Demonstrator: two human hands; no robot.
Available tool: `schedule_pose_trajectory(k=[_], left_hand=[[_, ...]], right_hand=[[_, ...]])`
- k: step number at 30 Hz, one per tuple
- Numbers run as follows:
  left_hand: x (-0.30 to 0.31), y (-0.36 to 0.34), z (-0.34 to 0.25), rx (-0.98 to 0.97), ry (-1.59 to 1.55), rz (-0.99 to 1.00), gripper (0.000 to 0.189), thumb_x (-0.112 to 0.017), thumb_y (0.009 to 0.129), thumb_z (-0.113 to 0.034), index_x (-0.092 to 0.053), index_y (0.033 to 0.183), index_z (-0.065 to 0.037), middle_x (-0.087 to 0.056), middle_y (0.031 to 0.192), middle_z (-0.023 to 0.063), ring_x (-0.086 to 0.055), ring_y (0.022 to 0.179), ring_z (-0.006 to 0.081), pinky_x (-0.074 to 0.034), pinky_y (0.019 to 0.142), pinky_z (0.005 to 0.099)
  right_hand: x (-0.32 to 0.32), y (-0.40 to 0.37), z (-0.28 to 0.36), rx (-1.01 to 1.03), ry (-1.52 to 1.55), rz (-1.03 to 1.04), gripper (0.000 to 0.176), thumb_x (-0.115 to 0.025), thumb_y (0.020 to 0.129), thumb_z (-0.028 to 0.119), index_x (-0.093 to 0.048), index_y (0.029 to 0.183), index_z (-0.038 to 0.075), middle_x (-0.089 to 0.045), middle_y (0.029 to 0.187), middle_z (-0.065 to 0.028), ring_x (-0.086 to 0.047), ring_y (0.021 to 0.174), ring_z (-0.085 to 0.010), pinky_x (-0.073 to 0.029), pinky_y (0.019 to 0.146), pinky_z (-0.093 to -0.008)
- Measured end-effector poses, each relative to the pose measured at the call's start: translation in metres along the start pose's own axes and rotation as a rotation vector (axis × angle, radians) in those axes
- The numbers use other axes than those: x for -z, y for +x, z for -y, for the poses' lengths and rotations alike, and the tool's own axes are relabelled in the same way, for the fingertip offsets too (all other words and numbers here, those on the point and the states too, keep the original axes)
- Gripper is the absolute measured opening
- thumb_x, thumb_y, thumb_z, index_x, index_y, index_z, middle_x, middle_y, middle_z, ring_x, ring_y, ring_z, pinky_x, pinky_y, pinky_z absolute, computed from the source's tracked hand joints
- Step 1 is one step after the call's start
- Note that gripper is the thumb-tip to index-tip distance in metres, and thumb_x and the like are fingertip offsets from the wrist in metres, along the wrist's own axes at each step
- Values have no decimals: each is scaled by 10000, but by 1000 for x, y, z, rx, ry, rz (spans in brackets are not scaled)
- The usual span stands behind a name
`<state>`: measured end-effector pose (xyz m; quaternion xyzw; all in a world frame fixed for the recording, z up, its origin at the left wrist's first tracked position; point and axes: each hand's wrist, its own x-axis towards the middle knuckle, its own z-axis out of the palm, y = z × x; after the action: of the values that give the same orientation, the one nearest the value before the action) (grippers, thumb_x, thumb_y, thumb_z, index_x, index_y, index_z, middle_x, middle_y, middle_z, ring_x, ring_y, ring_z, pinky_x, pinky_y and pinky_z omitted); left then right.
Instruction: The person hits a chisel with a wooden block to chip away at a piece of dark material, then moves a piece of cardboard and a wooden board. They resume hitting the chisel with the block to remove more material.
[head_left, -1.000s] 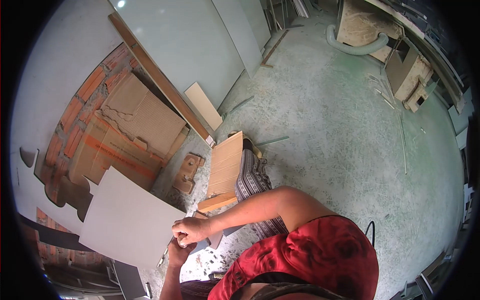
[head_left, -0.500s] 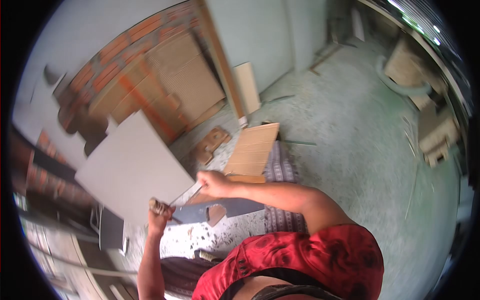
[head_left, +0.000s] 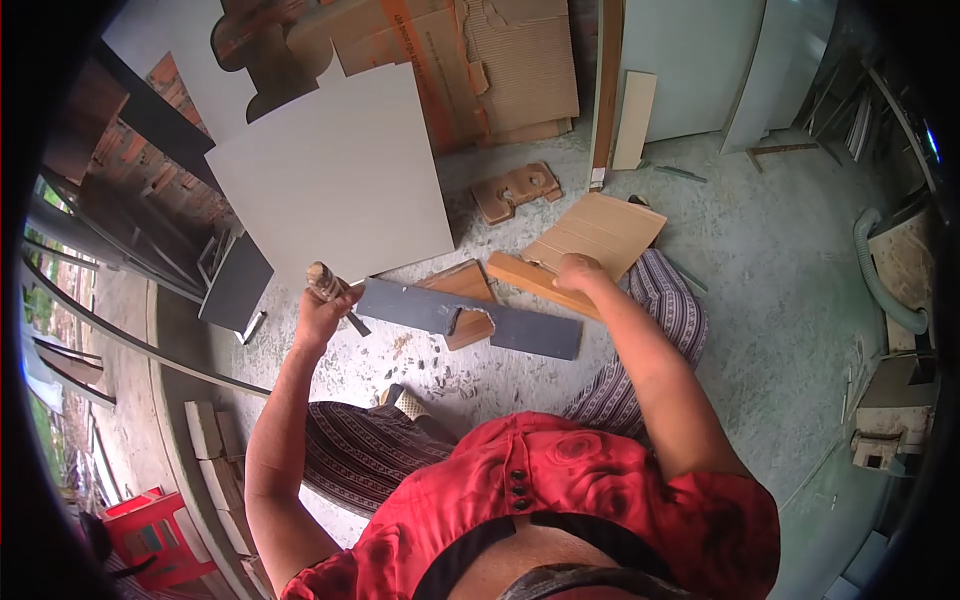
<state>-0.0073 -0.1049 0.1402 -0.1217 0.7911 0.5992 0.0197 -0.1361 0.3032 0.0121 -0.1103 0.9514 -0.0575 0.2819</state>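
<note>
My left hand (head_left: 323, 318) is closed around a chisel (head_left: 319, 274) with a wooden handle, its flat blade angled down to the right. My right hand (head_left: 582, 272) is closed at the upper edge of an orange-brown wooden block (head_left: 530, 277); its fingertips are partly hidden. Between my hands lies a long dark grey board (head_left: 540, 338) with a rough-edged hole. Brown wood (head_left: 472, 278) shows beneath that board and through the hole. A large pale panel (head_left: 345, 165) stands just beyond my left hand.
A flat cardboard sheet (head_left: 598, 238) lies beyond the block. A brown cut-out piece (head_left: 516, 192) rests on the floor. Dark chips (head_left: 430, 378) lie scattered near my foot. Cardboard (head_left: 525, 70) leans at the back, and a red plastic item (head_left: 155, 540) stands lower left.
My right hand has moved right, from the pale panel's edge to the wooden block. My left hand still holds the chisel. The camera view has turned, so the scene sits differently.
</note>
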Motion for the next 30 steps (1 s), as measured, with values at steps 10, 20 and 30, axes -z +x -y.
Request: schedule_pose_trajectory(k=[10,20,30], left_hand=[[18,-5,7,77,51,-92,256,-725,756,-274,-586,874,-94,-586,753,-7,-571,666,97,-461,560,260],[-6,10,-3,135,57,-53,181,-718,780,-203,-571,797,-98,-527,664,-38,-490,564,63,-392,495,225],[-5,9,-25,114,-32,-61,226,-719,762,-226,-580,841,-66,-572,721,5,-569,651,101,-492,563,257]], right_hand=[[-90,-2,-37,-466,842,208,662,-655,751,565,-582,1072,-10,-652,915,-203,-659,659,-241,-522,542,-390],[-117,6,-47,-698,1644,-262,849,-615,731,654,-407,1288,48,-614,994,-162,-644,663,-235,-515,589,-423],[104,-42,-14,-145,1017,-1204,752,-492,732,-53,-214,1406,128,-533,1194,-231,-612,893,-389,-502,736,-416]])
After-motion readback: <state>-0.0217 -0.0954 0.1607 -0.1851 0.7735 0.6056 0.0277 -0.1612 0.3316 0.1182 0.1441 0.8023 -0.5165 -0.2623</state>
